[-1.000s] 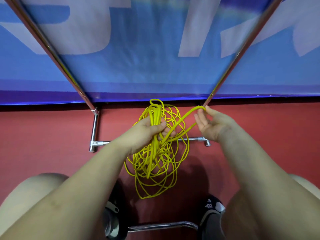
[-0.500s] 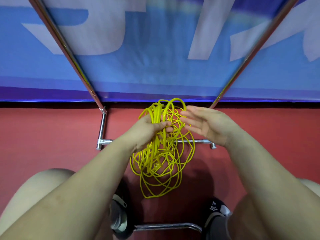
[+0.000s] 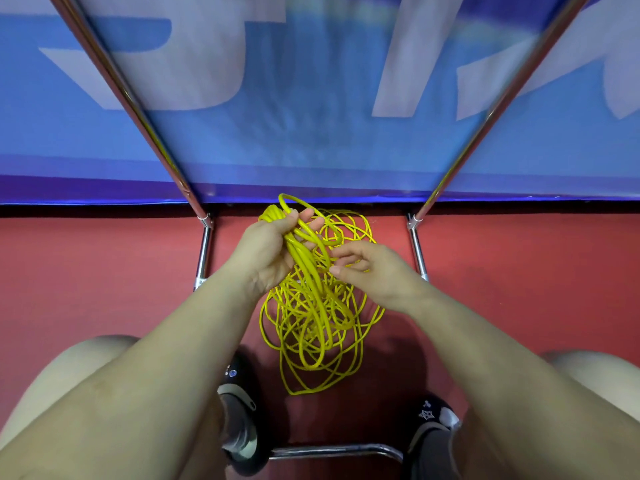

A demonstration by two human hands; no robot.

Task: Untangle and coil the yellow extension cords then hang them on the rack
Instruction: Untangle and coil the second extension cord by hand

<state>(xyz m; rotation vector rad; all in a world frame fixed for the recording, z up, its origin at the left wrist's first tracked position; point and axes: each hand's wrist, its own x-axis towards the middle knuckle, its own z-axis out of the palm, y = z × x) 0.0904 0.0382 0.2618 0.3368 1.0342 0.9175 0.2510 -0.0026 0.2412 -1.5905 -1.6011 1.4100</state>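
A second ago the right hand was out to the right of the bundle, pinching one strand of the yellow cord and drawing it taut away from the tangle. It then let go and moved in flat beside the left hand. Now it has dropped lower, its fingers reaching into the loops just below the left hand's grip. The taut strand has gone slack and arches as a loop over the left hand's fingers. The left hand has turned, its fingers more spread around the gathered strands.
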